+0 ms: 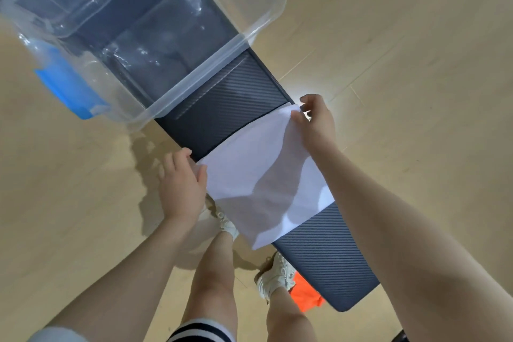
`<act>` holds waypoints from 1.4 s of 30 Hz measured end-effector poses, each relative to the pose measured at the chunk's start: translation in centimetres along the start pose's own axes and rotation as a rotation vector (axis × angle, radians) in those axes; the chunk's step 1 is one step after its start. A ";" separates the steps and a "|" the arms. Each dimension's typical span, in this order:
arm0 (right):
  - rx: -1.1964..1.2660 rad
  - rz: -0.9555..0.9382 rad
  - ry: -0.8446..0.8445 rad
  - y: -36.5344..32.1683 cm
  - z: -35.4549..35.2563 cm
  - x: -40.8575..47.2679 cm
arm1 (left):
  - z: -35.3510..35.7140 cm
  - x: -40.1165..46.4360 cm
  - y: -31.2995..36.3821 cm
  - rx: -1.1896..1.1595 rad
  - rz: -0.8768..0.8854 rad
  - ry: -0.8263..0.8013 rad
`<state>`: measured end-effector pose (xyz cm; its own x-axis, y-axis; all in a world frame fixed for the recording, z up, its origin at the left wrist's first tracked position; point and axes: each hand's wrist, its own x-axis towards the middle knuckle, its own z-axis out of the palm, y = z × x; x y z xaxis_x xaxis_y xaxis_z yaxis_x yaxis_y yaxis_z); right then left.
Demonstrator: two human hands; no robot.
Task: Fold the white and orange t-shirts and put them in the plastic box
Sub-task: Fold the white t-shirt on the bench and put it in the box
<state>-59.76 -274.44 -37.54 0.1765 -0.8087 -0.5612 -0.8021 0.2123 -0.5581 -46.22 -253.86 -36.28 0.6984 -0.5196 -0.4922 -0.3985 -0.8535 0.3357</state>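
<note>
The white t-shirt, folded into a rectangle, lies across the dark ribbed bench. My left hand holds its near-left corner with the thumb over the cloth. My right hand pinches the far-right corner at the bench's edge. The clear plastic box with blue latches stands on the far end of the bench, open and with no clothes inside. A piece of the orange t-shirt shows on the floor below the bench's near end, mostly hidden by the bench and my leg.
Light wooden floor surrounds the narrow bench on all sides. My legs and white shoes stand to the left of the bench's near end. A strip of bare bench lies between the shirt and the box.
</note>
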 end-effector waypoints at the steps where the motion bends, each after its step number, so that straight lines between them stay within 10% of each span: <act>1: -0.166 -0.148 0.125 0.2 0.6 -0.6 | 0.4 -0.1 0.3 0.044 0.122 0.044; 3: -0.381 -0.501 0.237 1.4 1.9 -3.1 | 2.2 -0.8 1.1 0.114 0.441 0.073; 7: -0.641 -0.789 -0.090 7.0 5.5 -8.3 | 6.8 -2.7 1.3 0.326 0.659 -0.055; 18: -0.778 -0.690 0.019 9.1 1.4 -2.2 | 7.8 -2.5 0.9 0.564 0.614 -0.110; 27: -0.574 -0.498 -0.032 9.9 -1.6 -9.4 | 2.2 -3.2 3.4 0.201 0.292 -0.159; 35: -0.163 0.120 0.065 9.4 3.0 -19.3 | -1.4 0.2 1.7 0.070 0.017 -0.254; 42: 0.963 0.974 0.308 7.1 11.0 -22.5 | -1.4 1.6 -1.5 -0.172 -0.012 -0.471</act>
<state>-63.19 -248.67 -35.62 -0.4483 -0.1805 -0.8755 0.1943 0.9363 -0.2925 -43.70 -253.33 -36.46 0.3423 -0.5043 -0.7928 -0.2605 -0.8616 0.4356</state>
